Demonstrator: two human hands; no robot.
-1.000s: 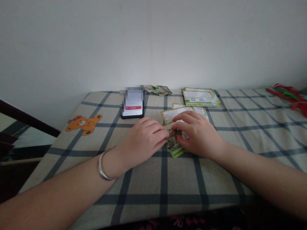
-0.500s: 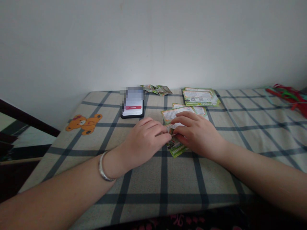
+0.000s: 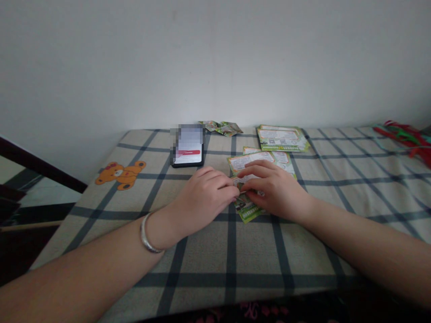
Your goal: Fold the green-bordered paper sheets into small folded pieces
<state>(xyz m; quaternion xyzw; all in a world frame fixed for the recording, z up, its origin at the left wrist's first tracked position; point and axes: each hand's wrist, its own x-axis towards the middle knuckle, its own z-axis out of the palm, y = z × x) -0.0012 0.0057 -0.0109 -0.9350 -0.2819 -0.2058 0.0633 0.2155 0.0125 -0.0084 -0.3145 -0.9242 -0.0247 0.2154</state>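
Both of my hands meet over several flat green-and-white printed cards [image 3: 249,213] lying in a loose, overlapping pile on the table. My left hand [image 3: 209,193] is closed in a pinch, thumb against the curled fingers, on the edge of a thin printed card [image 3: 240,195]. From the other side my right hand [image 3: 274,186] pinches at the same edge, its thumb below and its fingers bent over the pile. Fingers hide most of the pinched piece, so its full shape does not show. A silver bangle [image 3: 145,233] is around my left wrist.
A checked cloth [image 3: 202,264] covers the table. Behind the hands lie a phone [image 3: 188,154], crumpled green wrappers [image 3: 229,128] and a neat stack of printed cards [image 3: 281,138]. Red and green stringy items [image 3: 409,137] are at far right. A bear picture [image 3: 120,175] is at left.
The view has shifted slightly. Both hands keep nearly the same place over the cards, with the fingertips moving a little at the pinched edge.
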